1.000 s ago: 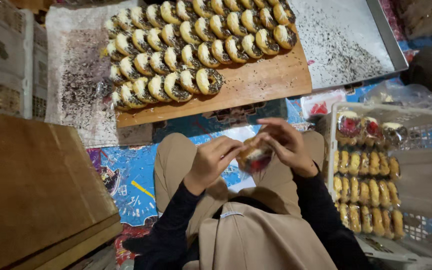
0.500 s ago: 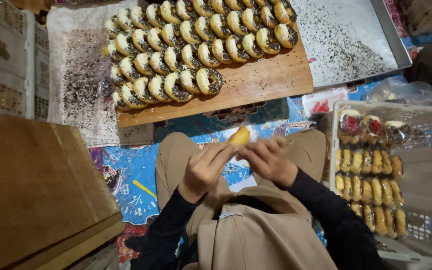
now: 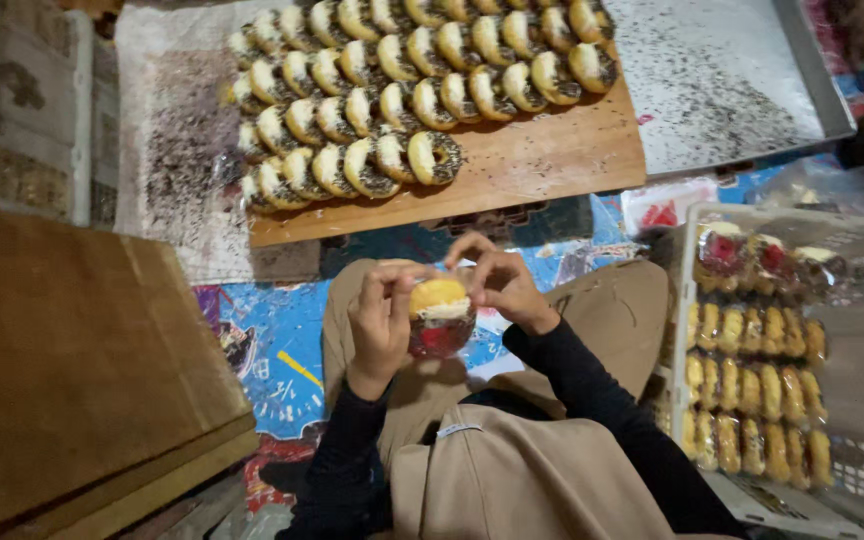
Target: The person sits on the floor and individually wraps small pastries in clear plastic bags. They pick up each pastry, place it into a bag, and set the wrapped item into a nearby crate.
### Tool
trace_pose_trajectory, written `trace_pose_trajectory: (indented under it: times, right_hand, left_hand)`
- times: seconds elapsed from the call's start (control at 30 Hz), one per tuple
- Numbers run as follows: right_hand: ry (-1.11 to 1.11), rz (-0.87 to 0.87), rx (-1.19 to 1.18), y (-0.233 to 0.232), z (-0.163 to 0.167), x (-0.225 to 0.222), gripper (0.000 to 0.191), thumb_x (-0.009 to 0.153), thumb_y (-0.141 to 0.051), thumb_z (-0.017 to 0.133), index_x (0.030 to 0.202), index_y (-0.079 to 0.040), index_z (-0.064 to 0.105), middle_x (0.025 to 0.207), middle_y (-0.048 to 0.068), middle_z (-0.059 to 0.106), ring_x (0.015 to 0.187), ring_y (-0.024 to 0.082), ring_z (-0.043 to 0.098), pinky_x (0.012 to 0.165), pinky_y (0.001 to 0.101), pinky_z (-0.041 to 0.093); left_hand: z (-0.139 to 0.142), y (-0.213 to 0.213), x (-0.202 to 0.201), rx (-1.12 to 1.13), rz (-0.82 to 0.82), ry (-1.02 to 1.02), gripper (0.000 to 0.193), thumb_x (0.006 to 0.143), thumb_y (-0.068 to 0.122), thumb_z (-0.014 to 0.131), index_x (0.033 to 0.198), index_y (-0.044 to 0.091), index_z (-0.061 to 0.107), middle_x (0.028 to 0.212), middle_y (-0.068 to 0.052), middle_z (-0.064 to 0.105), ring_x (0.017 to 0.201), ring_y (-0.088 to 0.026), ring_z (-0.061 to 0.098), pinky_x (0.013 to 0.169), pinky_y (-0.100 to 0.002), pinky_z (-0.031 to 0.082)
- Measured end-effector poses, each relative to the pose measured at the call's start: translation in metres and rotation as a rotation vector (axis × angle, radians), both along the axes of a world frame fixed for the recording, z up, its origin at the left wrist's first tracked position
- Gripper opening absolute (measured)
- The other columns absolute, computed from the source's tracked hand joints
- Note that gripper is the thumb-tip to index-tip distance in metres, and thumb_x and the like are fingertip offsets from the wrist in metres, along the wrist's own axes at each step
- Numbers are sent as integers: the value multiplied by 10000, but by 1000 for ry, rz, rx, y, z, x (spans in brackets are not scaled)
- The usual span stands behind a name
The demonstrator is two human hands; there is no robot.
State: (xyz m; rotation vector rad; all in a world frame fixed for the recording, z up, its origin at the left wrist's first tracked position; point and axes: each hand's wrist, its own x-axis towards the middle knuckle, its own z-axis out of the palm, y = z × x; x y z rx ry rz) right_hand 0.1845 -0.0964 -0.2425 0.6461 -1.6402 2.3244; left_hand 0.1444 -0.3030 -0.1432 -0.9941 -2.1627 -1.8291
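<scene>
Left hand point(image 3: 380, 325): I hold the wrapped doughnut point(image 3: 440, 315) from its left side, my fingers point(image 3: 398, 287) curled and clamped on the clear wrap near the top edge.
Right hand point(image 3: 500, 283): it sits just beside the doughnut's upper right, fingers point(image 3: 467, 247) bent together and pinching at the wrap's top; whether they grip film or only touch it I cannot tell.
Where the doughnut is: in the air over my lap, between both hands, well short of the wooden board point(image 3: 512, 165).
Which way it points: it stands on edge, its round face turned up toward my eyes, the yellow dough at the top and a dark red part at the bottom.
Long axis: as it shows here it runs from the far side toward my body, a little taller than wide.
Doing this step well: I judge that a light, even pinch serves best, with the left hand steadying the body and the right working only the film, so the topping is not crushed or smeared inside the wrap.
What could slip: the film looks slick, so I should keep the doughnut low over my knees.
Around me: rows of sprinkled doughnuts point(image 3: 392, 95) on the board, a metal tray point(image 3: 742, 80) behind it, a white crate point(image 3: 857, 400) of packed ones at my right.
</scene>
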Motion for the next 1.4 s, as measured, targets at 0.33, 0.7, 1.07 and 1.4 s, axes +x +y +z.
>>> trace_pose_trajectory:
  times: [0.33,0.7,1.07,1.4]
  right_hand:
    - [-545,-289,-11,-64,-66,-24,338,1009,-250,687,795,11,679,744,16,593,680,85,515,618,259,419]
    - [-615,-569,-173,-142,-140,-57,164,974,-133,724,846,-32,709,724,-27,616,651,41,519,559,215,411]
    - [-582,-783,989,-15,-167,-49,281,777,-262,752,978,-72,697,773,80,686,697,239,656,595,369,508]
    - [-587,-725,1580,6,-134,-62,154,980,-268,624,970,-129,690,766,96,677,790,293,659,825,485,419]
  left_hand:
    - [-129,-36,-35,175,99,-532,168,1130,169,534,1075,11,526,884,-49,665,771,-97,597,701,-248,481]
    - [-183,-81,-52,-327,673,-30,202,979,163,736,962,-31,684,925,-204,630,824,-370,600,732,-421,496]
    - [-248,-69,-82,-117,423,-524,229,965,177,756,865,36,607,772,-78,713,719,-179,695,643,-311,524]
    - [-251,46,-115,-1093,406,-99,367,792,78,750,1119,52,585,1201,-211,585,1149,-408,592,882,-484,537]
